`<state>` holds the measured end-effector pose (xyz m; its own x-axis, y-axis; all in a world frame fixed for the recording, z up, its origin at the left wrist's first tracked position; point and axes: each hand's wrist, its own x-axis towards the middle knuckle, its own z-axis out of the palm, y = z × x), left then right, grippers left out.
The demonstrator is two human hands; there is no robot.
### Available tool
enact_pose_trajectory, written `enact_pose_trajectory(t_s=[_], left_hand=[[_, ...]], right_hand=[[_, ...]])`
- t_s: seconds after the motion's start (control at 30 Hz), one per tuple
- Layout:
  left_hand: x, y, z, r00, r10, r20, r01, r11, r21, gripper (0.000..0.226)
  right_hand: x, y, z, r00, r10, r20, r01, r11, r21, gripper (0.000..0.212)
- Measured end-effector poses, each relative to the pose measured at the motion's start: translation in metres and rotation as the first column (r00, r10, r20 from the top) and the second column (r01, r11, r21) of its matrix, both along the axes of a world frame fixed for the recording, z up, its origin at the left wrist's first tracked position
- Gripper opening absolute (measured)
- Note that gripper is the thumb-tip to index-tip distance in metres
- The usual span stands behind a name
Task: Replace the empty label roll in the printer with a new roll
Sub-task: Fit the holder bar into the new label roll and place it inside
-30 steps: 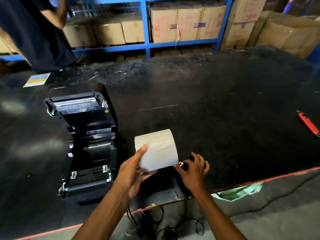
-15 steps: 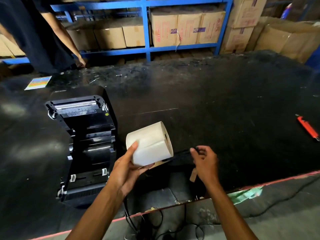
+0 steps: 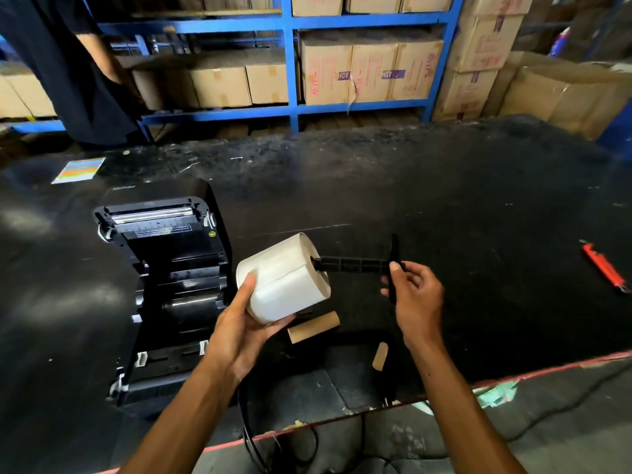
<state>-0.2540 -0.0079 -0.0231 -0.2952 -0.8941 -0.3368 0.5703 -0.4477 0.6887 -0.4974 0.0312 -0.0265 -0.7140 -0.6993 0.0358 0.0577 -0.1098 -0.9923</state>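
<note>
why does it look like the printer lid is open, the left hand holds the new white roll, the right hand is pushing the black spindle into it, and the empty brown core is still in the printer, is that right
Not quite: in the head view the empty brown core lies on the table, beside the open printer.

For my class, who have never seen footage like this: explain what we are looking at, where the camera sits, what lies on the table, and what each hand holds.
The camera is worn on the person's head, looking forward and down at their bare hands. The left hand holds a new white label roll. The right hand holds a black spindle whose tip sits at the roll's core. On the black table stand an open label printer, an empty cardboard core, a small cardboard scrap, a coloured card and a red tool. Behind are blue shelves of cartons and another person.
</note>
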Motion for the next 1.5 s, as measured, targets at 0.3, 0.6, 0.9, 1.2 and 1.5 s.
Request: enact_pose_trajectory(t_s=[0.3,0.6,0.9,1.2,1.5], left_hand=[[0.000,-0.004,0.009,0.992,0.038,0.118,-0.028,0.996,-0.088,0.065],[-0.004,-0.003,0.013,0.989,-0.007,0.148,0.036,0.981,-0.193,0.053],[-0.017,0.000,0.022,0.970,0.054,0.236,0.006,0.969,-0.247,0.058],[-0.023,0.002,0.025,0.955,0.090,0.283,-0.012,0.963,-0.268,0.067],[-0.031,-0.005,0.040,0.920,0.057,0.387,0.084,0.937,-0.338,0.057]], right_hand=[[0.006,0.002,0.026,0.933,0.009,-0.360,-0.078,0.981,-0.180,0.028],[0.024,-0.011,0.029,0.938,0.236,-0.253,-0.256,0.965,-0.052,0.029],[0.059,-0.009,0.030,0.898,0.348,-0.269,-0.350,0.936,0.044,0.025],[0.067,-0.010,0.034,0.806,0.592,-0.001,-0.590,0.803,0.080,0.092],[0.066,-0.021,0.043,0.841,0.540,0.022,-0.539,0.835,0.113,0.023]])
